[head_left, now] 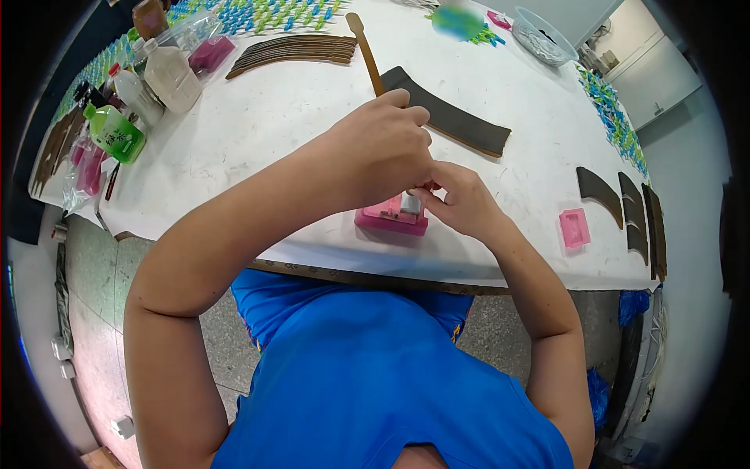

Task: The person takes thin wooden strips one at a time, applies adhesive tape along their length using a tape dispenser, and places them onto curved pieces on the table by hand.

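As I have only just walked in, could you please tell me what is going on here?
Someone in a blue top is working at a white-covered table. Their left hand and right hand meet over a pink block; whether they hold anything there is hidden. A brown stick disappears behind the left hand; whether it is held is unclear. A curved dark strip lies just beyond.

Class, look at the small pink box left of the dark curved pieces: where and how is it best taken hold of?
I'd pinch the small pink box by its two longer side walls, coming from above with the right hand, the nearer one. It looks narrow and hollow, and the dark curved pieces lie apart from it, leaving finger room either side.
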A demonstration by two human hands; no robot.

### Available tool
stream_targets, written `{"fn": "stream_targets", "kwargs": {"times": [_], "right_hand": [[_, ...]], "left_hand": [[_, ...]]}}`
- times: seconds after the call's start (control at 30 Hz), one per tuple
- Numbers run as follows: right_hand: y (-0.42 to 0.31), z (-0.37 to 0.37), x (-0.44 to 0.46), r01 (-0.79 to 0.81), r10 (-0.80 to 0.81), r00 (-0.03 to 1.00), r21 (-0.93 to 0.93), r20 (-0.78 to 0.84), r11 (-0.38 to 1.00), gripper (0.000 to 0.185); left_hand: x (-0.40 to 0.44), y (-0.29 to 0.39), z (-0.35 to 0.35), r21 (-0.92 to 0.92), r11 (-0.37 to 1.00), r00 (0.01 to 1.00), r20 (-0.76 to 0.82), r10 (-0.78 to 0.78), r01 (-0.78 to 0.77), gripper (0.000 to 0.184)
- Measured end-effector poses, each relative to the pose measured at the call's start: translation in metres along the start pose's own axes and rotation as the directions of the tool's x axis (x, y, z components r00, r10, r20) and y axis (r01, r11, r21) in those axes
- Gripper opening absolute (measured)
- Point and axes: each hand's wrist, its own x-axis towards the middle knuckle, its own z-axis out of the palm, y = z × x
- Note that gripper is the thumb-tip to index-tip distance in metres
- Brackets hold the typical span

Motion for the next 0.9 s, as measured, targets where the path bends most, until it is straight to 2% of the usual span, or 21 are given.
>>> {"fn": "stream_targets", "kwargs": {"times": [0.17,0.37,0.47,0.53,0.57,0.63,0.73,0.9], "right_hand": [[0.000,0.002,0.001,-0.002,0.002,1.000,0.009,-0.001,1.000,0.013],[0.002,0.001,-0.004,0.005,-0.004,1.000,0.035,-0.031,0.999,0.019],[0.001,-0.005,-0.007,-0.013,0.013,1.000,0.004,0.011,1.000,0.020],[0.003,-0.010,-0.011,0.011,-0.005,0.996,-0.074,0.083,0.997,0.025],[0.005,-0.012,-0.014,0.006,0.000,0.997,-0.075,0.082,0.997,0.025],[0.008,-0.014,-0.018,0.047,-0.039,0.995,-0.088,0.093,0.995,0.026],[0.012,-0.018,-0.022,0.085,-0.077,0.995,-0.125,0.066,0.989,0.025],[0.015,-0.021,-0.028,0.084,-0.075,0.995,-0.148,0.066,0.985,0.025]], "left_hand": [[-0.002,-0.002,0.004,0.014,1.000,1.000,-0.010,-0.001,0.001,0.012],[-0.020,-0.008,0.019,-0.068,0.997,1.000,-0.007,-0.023,0.023,0.010],[-0.035,-0.010,0.046,-0.106,0.993,0.996,-0.067,-0.052,0.045,0.013],[-0.042,-0.008,0.063,-0.197,0.977,0.990,-0.098,-0.101,0.080,0.017],[-0.044,-0.006,0.071,-0.200,0.977,0.991,-0.097,-0.097,0.076,0.017],[-0.047,0.000,0.083,-0.302,0.952,0.968,-0.219,-0.123,0.052,0.016],[-0.047,0.008,0.093,-0.354,0.934,0.950,-0.271,-0.157,0.054,0.019],[-0.045,0.012,0.099,-0.365,0.930,0.950,-0.269,-0.157,0.050,0.021]]}}
